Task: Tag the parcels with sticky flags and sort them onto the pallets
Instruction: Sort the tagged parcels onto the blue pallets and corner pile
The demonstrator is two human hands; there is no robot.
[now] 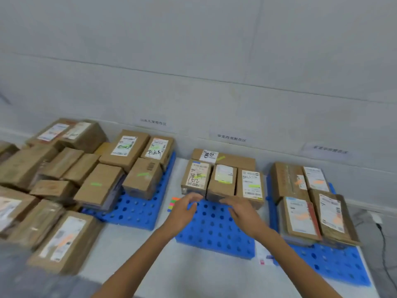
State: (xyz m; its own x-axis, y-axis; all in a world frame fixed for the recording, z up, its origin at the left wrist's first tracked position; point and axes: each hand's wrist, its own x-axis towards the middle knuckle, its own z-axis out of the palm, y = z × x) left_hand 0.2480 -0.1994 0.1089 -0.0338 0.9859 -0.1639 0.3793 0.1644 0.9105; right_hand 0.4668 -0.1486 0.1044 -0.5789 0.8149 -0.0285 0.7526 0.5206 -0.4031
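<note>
Parcels (43, 179) of brown cardboard are heaped unsorted at the far left of the white tabletop (133, 254), most with printed shipping labels. Next to the heap, the left blue pallet (137, 211) is loaded with four parcels; green flags are noted on the two front ones, the flat parcel (98, 186) and the squarer parcel (142, 177).

A multi-coloured sticky flag pad (173, 204) is found on the tabletop between the left and middle pallets, just beside the left hand (182, 211). This hand is held over the middle pallet (214, 229) with fingers loosely curved and nothing gripped, its fingertips near the lower front of the parcel marked 1512 (194, 177). The right hand (240, 209) is likewise empty, with fingers extended towards the base of the centre parcel (222, 180). Contact with either parcel cannot be confirmed owing to blur.

Four parcels are recorded on the middle pallet: three in a front row and one long box (236, 161) behind them. A small white sheet (265, 254) is seen on the tabletop between the middle and right pallets.

The right pallet (333, 265) is loaded with four parcels, on which orange flags are noted. A paper sign (231, 138) is fixed to the wall behind each pallet; the wording is too blurred to be read. A dark cable (384, 244) is seen on the floor at the far right.
</note>
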